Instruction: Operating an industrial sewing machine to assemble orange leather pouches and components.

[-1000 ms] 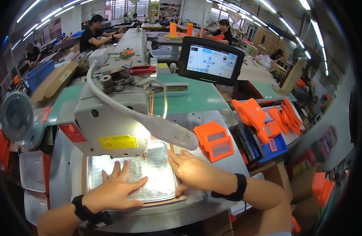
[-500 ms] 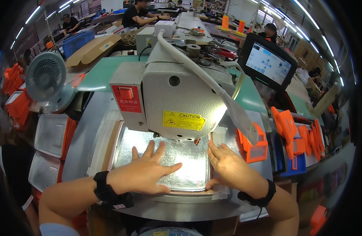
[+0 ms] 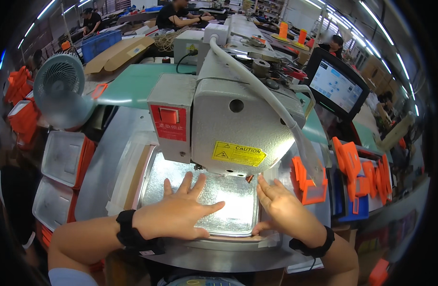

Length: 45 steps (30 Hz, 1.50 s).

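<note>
A silver foil-like panel (image 3: 173, 188) lies in a framed holder on the metal plate, under the head of a grey sewing machine (image 3: 247, 112). My left hand (image 3: 176, 217) rests spread and open on the panel. My right hand (image 3: 281, 209) is open along the panel's right edge, fingers stretched forward side by side and thumb at the near right corner. A tan strip (image 3: 146, 162) runs along the panel's left side. The needle area is mostly hidden by the machine's head.
Orange-backed trays (image 3: 59, 157) are stacked at left beside a grey fan (image 3: 62, 81). Orange pieces (image 3: 350, 169) fill a blue bin and lie around it at right. A touchscreen (image 3: 334, 83) stands behind them. Other people (image 3: 171, 16) work at the back.
The view has turned left, so the machine and both hands appear further right. My hands stay at nearly the same places on the panel.
</note>
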Each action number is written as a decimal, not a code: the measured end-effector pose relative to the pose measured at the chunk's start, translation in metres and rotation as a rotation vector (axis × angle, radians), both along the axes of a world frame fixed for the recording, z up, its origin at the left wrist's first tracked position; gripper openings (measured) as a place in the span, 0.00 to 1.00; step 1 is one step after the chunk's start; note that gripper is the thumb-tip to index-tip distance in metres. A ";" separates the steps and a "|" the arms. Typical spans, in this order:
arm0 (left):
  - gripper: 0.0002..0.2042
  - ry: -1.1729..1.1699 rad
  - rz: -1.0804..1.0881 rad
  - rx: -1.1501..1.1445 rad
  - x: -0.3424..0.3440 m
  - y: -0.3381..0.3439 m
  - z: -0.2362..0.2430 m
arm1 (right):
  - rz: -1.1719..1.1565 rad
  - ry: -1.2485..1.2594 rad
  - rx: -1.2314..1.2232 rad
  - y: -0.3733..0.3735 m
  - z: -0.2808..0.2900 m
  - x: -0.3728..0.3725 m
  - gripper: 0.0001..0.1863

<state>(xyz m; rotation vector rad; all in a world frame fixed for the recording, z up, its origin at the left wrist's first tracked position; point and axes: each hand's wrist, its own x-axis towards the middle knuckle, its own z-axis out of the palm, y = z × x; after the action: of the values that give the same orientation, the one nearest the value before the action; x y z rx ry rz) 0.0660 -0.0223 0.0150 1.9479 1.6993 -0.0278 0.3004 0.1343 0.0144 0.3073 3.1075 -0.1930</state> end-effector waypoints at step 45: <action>0.30 -0.143 0.008 0.101 -0.085 0.038 -0.006 | -0.045 0.312 -0.245 0.039 -0.017 -0.060 0.35</action>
<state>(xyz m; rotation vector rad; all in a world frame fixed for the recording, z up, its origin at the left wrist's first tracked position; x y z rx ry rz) -0.0189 0.0161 0.0091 1.9658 1.6429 0.1995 0.2402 0.1732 -0.0022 0.3722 3.3272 -0.6783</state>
